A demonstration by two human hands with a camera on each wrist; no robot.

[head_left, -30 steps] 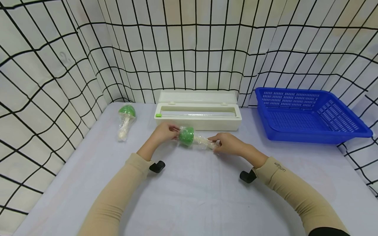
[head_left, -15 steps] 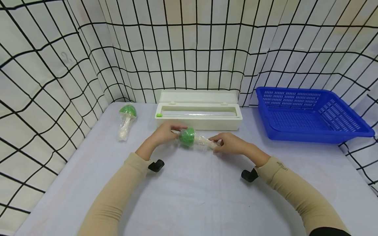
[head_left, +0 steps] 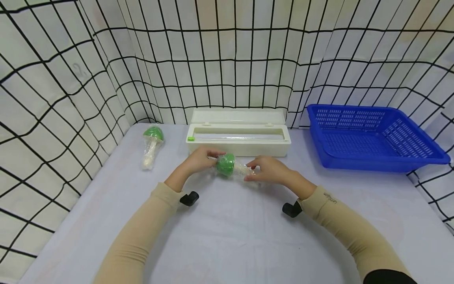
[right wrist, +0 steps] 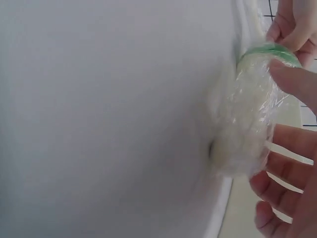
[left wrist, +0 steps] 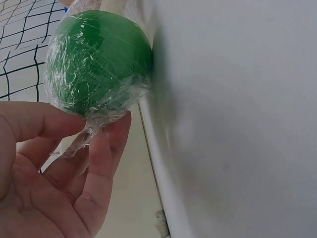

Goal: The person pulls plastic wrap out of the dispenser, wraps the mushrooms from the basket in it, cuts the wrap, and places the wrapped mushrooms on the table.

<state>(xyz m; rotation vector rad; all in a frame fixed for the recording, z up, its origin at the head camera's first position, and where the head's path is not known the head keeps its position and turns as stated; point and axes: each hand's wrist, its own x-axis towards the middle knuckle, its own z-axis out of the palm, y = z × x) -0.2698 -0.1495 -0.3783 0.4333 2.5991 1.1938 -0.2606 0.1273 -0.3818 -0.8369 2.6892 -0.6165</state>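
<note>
A green-capped mushroom shape with a pale stem (head_left: 227,165), wrapped in clear film, lies sideways over the white table. At its cap end, my left hand (head_left: 199,161) pinches the twisted film; the left wrist view shows thumb and fingertips on that twist just below the green cap (left wrist: 101,59). My right hand (head_left: 271,170) is curved round the stem end. In the right wrist view its thumb lies on the wrapped stem (right wrist: 247,114) near the cap, while the fingers (right wrist: 285,168) bend along the stem's side, the lower ones apart from it.
Right behind the hands stands a white cling film dispenser (head_left: 238,149), lid up, with a film roll inside. Another wrapped green-capped mushroom (head_left: 151,146) lies at the left. A blue basket (head_left: 369,163) is at the right. Black wire mesh (head_left: 234,61) encloses the back and sides.
My right hand has slid left along the stem from its tip toward the cap, its fingers spreading wider. The left hand shifted slightly at the cap end and keeps its pinch.
</note>
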